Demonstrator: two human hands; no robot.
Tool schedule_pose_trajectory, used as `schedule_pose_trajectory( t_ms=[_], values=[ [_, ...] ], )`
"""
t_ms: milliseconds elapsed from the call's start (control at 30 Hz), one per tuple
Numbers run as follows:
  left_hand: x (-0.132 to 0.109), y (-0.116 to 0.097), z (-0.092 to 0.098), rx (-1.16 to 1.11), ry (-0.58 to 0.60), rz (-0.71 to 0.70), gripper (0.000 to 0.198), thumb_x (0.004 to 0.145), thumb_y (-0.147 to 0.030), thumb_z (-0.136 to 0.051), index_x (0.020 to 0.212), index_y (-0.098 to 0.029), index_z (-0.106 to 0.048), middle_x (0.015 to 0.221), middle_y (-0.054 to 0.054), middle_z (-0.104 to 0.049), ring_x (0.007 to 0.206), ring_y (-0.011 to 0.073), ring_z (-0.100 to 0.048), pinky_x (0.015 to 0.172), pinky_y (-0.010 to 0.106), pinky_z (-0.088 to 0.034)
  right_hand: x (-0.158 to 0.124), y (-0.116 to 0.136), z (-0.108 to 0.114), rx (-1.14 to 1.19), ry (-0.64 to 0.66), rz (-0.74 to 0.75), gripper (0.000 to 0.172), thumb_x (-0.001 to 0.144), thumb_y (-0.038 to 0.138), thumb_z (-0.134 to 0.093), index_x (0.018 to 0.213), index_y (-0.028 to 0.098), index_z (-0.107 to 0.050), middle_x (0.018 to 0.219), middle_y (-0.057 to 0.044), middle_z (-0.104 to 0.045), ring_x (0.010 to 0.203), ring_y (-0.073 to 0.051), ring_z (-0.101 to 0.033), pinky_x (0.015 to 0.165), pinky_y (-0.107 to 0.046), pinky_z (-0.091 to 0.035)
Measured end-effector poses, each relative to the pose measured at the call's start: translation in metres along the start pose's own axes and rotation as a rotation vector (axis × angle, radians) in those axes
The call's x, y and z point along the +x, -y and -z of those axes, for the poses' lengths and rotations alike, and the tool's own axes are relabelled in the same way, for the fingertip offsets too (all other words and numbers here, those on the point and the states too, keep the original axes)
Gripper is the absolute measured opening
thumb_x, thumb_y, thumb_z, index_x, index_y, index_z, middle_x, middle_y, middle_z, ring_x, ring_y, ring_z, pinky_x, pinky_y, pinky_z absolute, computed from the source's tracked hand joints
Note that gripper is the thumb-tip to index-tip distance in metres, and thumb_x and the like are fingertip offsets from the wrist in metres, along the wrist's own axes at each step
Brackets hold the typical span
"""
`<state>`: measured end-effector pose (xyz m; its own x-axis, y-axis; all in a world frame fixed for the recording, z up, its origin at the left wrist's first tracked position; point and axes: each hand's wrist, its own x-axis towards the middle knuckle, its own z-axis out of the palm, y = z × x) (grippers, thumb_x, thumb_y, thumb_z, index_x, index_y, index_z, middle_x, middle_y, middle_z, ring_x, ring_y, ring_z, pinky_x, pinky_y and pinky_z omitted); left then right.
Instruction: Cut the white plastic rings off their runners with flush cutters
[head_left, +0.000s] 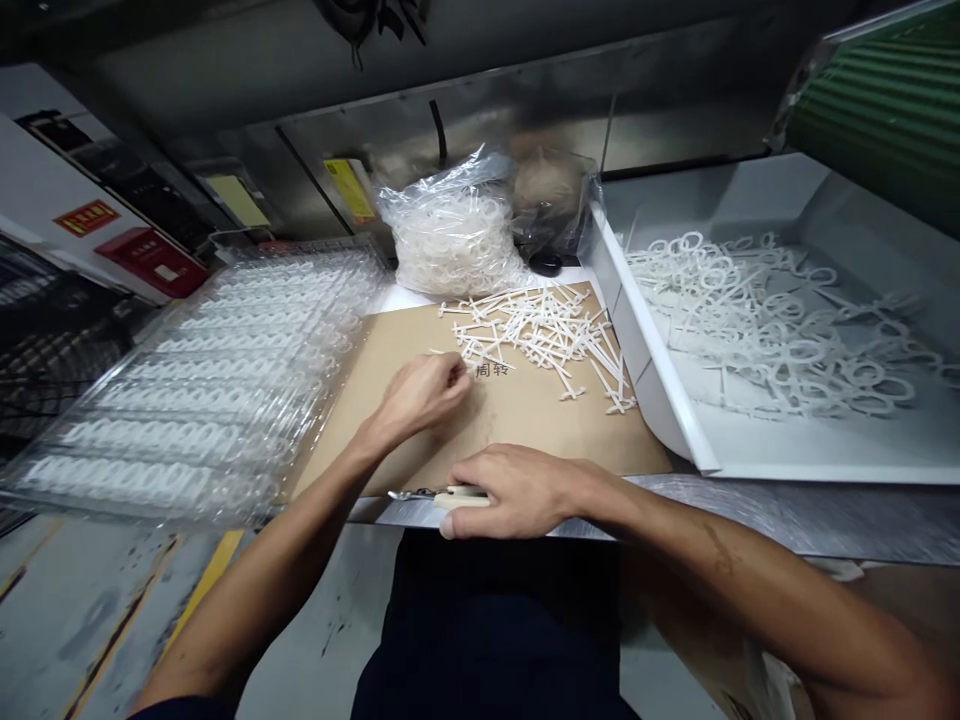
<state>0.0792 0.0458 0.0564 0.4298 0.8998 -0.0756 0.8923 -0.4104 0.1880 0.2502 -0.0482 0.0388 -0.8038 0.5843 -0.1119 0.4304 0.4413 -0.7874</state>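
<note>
My right hand (517, 490) is wrapped round the cream handles of a pair of nippers (461, 495), whose metal jaws point left at the table's front edge. Over the cardboard sheet (390, 450) my left hand (431, 390) is closed, its fingers curled in; what they hold, if anything, is hidden. Just beyond it lies a loose heap of thin white plastic sprue sticks (544, 325). A small white tip shows behind the left knuckles, and I cannot tell whether it belongs to something held.
To the left are stacked clear trays (187, 380) with rows of white plastic rings. A clear bag (454, 235) of white parts stands at the back, a black object (545, 264) beside it. At right, a white bin (810, 450) holds ringed white parts below a green ribbed surface (885, 110).
</note>
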Motion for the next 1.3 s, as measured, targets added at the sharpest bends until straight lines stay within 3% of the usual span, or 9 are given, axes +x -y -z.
schedule_pose_trajectory(
  t_ms=[167, 367, 500, 700, 833, 967, 1133, 1300],
  values=[
    [-0.022, 0.026, 0.018, 0.072, 0.028, -0.095, 0.024, 0.099, -0.037, -0.05, 0.086, -0.02, -0.059, 0.076, 0.003, -0.066, 0.068, 0.019, -0.06, 0.064, 0.03, -0.034, 0.001, -0.001, -0.002, -0.005, 0.006, 0.019, 0.046, 0.096, 0.062, -0.057, 0.083, 0.018, -0.062, 0.08, -0.004, -0.063, 0.068, -0.018, -0.05, 0.061, -0.03, -0.031],
    [-0.036, 0.029, -0.002, 0.313, 0.048, -0.343, 0.021, 0.105, -0.027, -0.046, 0.091, -0.018, -0.059, 0.092, 0.007, -0.068, 0.078, 0.0216, -0.065, 0.072, 0.033, -0.043, 0.001, -0.002, -0.001, -0.009, -0.008, 0.016, 0.045, 0.097, 0.06, -0.057, 0.087, 0.017, -0.065, 0.081, -0.005, -0.066, 0.068, -0.018, -0.052, 0.062, -0.03, -0.032],
    [-0.04, 0.033, -0.01, 0.259, 0.011, -0.343, 0.019, 0.106, -0.026, -0.047, 0.092, -0.019, -0.058, 0.093, 0.007, -0.066, 0.083, 0.0231, -0.065, 0.077, 0.035, -0.046, 0.0, 0.0, -0.001, -0.001, -0.016, 0.016, 0.041, 0.098, 0.055, -0.059, 0.089, 0.016, -0.066, 0.084, -0.006, -0.068, 0.071, -0.018, -0.054, 0.064, -0.029, -0.034],
    [-0.046, 0.047, -0.023, -0.078, -0.057, -0.199, 0.014, 0.101, -0.033, -0.061, 0.104, -0.02, -0.061, 0.101, 0.005, -0.068, 0.093, 0.0222, -0.066, 0.084, 0.036, -0.051, -0.002, 0.003, 0.001, 0.026, -0.022, 0.009, 0.036, 0.098, 0.051, -0.062, 0.091, 0.015, -0.066, 0.086, -0.006, -0.068, 0.074, -0.019, -0.056, 0.068, -0.03, -0.036],
    [-0.049, 0.05, -0.042, -0.279, -0.158, -0.194, 0.021, 0.099, -0.037, -0.066, 0.112, -0.021, -0.068, 0.11, 0.006, -0.067, 0.105, 0.0222, -0.065, 0.095, 0.038, -0.052, -0.003, 0.003, 0.002, 0.081, -0.024, -0.012, 0.031, 0.098, 0.046, -0.063, 0.094, 0.016, -0.066, 0.087, -0.004, -0.068, 0.076, -0.02, -0.058, 0.07, -0.031, -0.038],
    [-0.056, 0.046, -0.054, -0.405, -0.367, -0.211, 0.012, 0.097, -0.025, -0.066, 0.106, -0.019, -0.07, 0.099, 0.004, -0.068, 0.088, 0.016, -0.065, 0.082, 0.031, -0.054, -0.005, 0.006, 0.006, 0.162, -0.063, -0.002, 0.027, 0.099, 0.043, -0.062, 0.097, 0.017, -0.064, 0.087, -0.002, -0.065, 0.077, -0.019, -0.057, 0.072, -0.031, -0.039],
    [-0.078, 0.039, -0.054, -0.475, -0.691, -0.184, 0.015, 0.094, -0.018, -0.068, 0.109, -0.018, -0.069, 0.093, 0.003, -0.072, 0.078, 0.0122, -0.064, 0.075, 0.026, -0.055, -0.009, 0.01, 0.008, 0.257, -0.209, -0.063, 0.025, 0.102, 0.041, -0.056, 0.102, 0.018, -0.063, 0.089, -0.002, -0.064, 0.081, -0.02, -0.058, 0.077, -0.033, -0.042],
    [-0.09, 0.037, -0.06, -0.569, -0.801, -0.126, 0.016, 0.093, -0.019, -0.072, 0.109, -0.016, -0.069, 0.09, 0.003, -0.072, 0.076, 0.0107, -0.064, 0.073, 0.024, -0.056, -0.007, 0.007, 0.003, 0.324, -0.244, -0.175, 0.03, 0.107, 0.046, -0.05, 0.098, 0.019, -0.062, 0.086, -0.002, -0.061, 0.076, -0.019, -0.054, 0.071, -0.033, -0.042]
  ],
)
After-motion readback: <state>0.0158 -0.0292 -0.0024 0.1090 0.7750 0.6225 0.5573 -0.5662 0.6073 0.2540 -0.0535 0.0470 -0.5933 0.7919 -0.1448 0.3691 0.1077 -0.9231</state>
